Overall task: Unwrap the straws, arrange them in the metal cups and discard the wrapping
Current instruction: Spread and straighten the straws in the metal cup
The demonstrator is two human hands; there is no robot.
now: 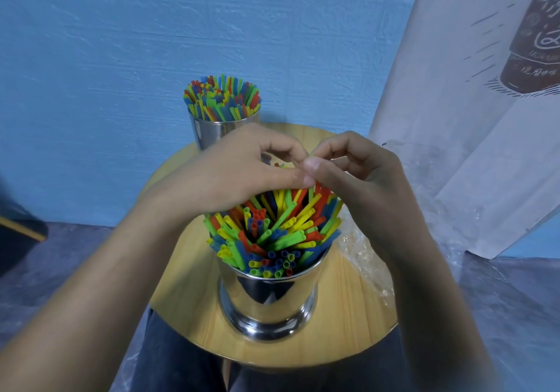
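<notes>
- Left hand (242, 167) and right hand (357, 176) meet fingertip to fingertip just above the near cup's bunch. Fingers curled on both, thumbs touching. Whether either pinches a straw: cannot tell, the contact spot is hidden.
- Round wooden table (188, 285) carries both cups.
- Clear wrapping (363, 258) lies crumpled at the table's right edge; not yet discarded.
- Near cup (266, 294) front centre; far cup (212, 132) at the back edge, partly behind the left hand.
- Straws (272, 231) in the near cup splay and lean; far bunch (222, 97) stands tidier.
- Step, as judged: arranging the near bunch. Next calls for gathering leaners upright, then clearing the wrapping.
</notes>
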